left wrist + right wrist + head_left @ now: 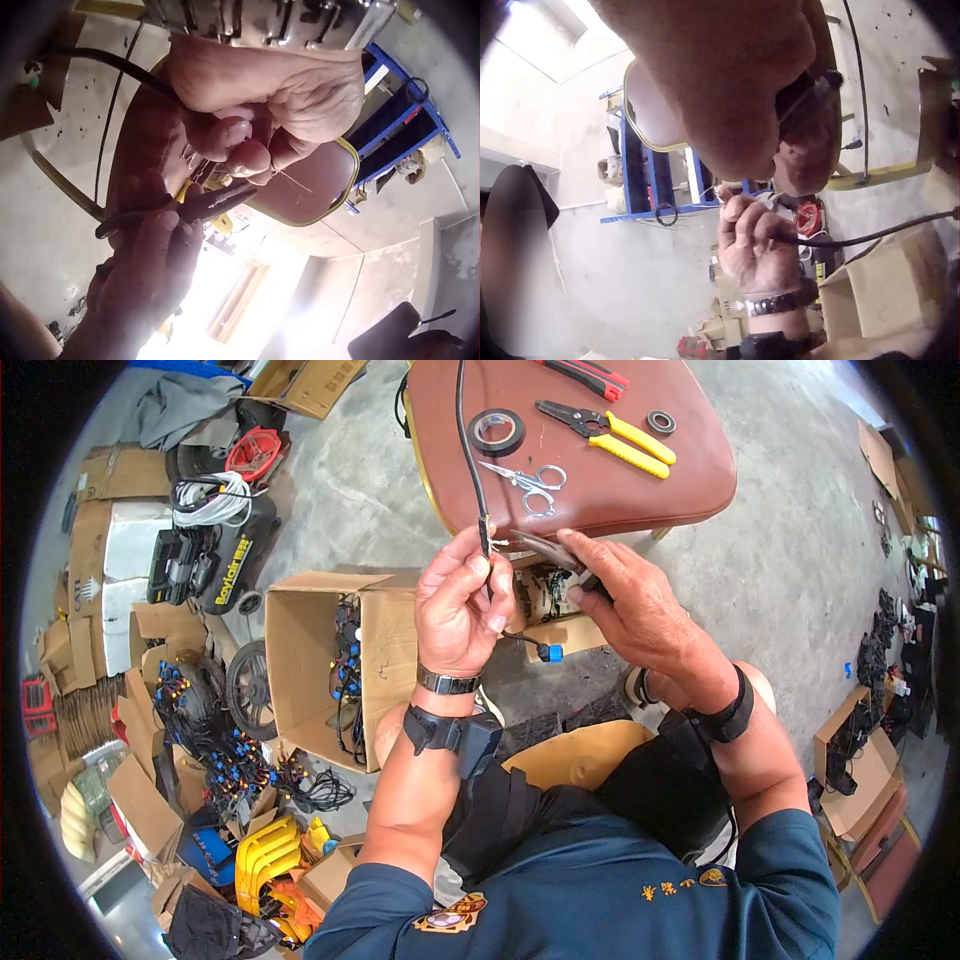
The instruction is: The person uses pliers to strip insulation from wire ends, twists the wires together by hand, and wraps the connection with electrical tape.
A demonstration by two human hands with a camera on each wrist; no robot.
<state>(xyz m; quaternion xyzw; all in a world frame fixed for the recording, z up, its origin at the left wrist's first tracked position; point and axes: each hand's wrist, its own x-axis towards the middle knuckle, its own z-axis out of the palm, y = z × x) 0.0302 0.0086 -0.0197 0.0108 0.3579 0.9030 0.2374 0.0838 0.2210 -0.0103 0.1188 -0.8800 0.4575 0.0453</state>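
My left hand (460, 600) pinches a black cable (470, 455) that comes down over the seat. Thin bare wire strands (501, 544) stick out sideways at its fingertips. Below that hand, a short lead ends in a blue connector (549, 653). My right hand (640, 605) grips a pair of pliers (548, 550) by the handles, the nose pointing at the strands. In the left wrist view the pliers' nose (229, 198) lies just under the left fingertips. From the right wrist, the right hand (712, 97) covers most of the pliers.
On the brown padded seat (620, 505) lie folding scissors (527, 483), black tape (515, 437), yellow-handled wire strippers (645, 455), a bearing (650, 422) and a red-handled tool (598, 378). A cardboard box (392, 650) of cables stands left of my legs. Wiring bundles (225, 755) crowd the floor further left.
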